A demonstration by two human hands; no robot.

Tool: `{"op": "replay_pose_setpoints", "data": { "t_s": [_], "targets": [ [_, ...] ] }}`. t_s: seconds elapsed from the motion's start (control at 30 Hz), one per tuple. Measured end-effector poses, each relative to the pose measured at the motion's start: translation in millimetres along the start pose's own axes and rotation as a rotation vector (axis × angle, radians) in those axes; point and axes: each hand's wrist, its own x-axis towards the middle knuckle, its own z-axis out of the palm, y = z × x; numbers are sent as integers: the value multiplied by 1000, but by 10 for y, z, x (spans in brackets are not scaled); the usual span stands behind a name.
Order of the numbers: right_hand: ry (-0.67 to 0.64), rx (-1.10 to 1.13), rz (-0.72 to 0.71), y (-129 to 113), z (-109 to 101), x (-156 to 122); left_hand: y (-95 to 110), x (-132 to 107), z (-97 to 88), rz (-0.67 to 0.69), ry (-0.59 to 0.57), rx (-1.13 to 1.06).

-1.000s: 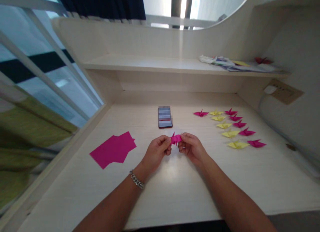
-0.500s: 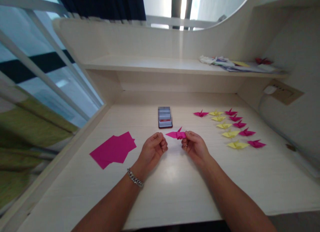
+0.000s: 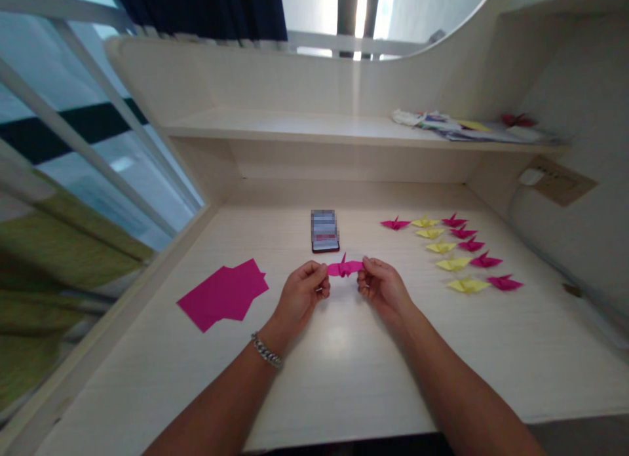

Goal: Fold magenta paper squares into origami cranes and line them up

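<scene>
A small magenta paper crane point(image 3: 344, 268) is stretched between my two hands just above the pale wooden desk point(image 3: 344, 371). My left hand point(image 3: 301, 295), with a metal bracelet at the wrist, pinches the crane's left wing tip. My right hand point(image 3: 381, 287) pinches its right wing tip. Both hands have their fingers curled closed. A stack of flat magenta paper sheets point(image 3: 223, 293) lies on the desk to the left of my hands.
A phone point(image 3: 324, 230) lies face up just beyond my hands. Several finished magenta and yellow cranes point(image 3: 455, 249) sit in two rows at the right. A shelf point(image 3: 314, 125) above holds papers point(image 3: 466, 127). A wall socket point(image 3: 555, 177) is at the right.
A second ago both hands held the folded piece close together. My left hand let go briefly, then took the left wing tip; the crane now has its wings spread wide.
</scene>
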Motion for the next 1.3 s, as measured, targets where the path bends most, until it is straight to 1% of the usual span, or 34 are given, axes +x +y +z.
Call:
{"op": "replay_pose_setpoints", "data": {
  "t_s": [0.07, 0.13, 0.2, 0.27, 0.33, 0.4, 0.47, 0.57, 0.7, 0.93, 1.2, 1.3],
  "targets": [
    [31, -7, -7, -23, -28, 18, 11, 5, -13, -9, 4, -37],
    [90, -63, -73, -41, -55, 30, 14, 12, -23, 1, 18, -58],
    [179, -193, -240, -46, -61, 21, 5, 20, -29, 24, 41, -56],
    [256, -391, -465, -30, -31, -17, -13, 27, -30, 42, 61, -36],
    [275, -601, -646, 5, 33, -79, -34, 30, -28, 52, 70, -15],
    [233, -734, -726, 47, 108, -144, -53, 29, -21, 65, 68, 0],
    [166, -834, -745, 85, 166, -189, -70, 25, -10, 75, 62, 13],
    [140, -922, -746, 118, 195, -203, -88, 17, 10, 68, 45, 34],
    [178, -977, -754, 126, 168, -175, -101, 18, 24, 59, 21, 96],
    [254, -980, -752, 62, 131, -178, -96, 34, -5, 85, 34, 256],
    [299, -963, -728, 48, 136, -170, -36, 53, -33, 142, 58, 256],
    [356, -957, -720, 19, 97, -141, -4, 82, -83, 170, 95, 291]
  ]
}}
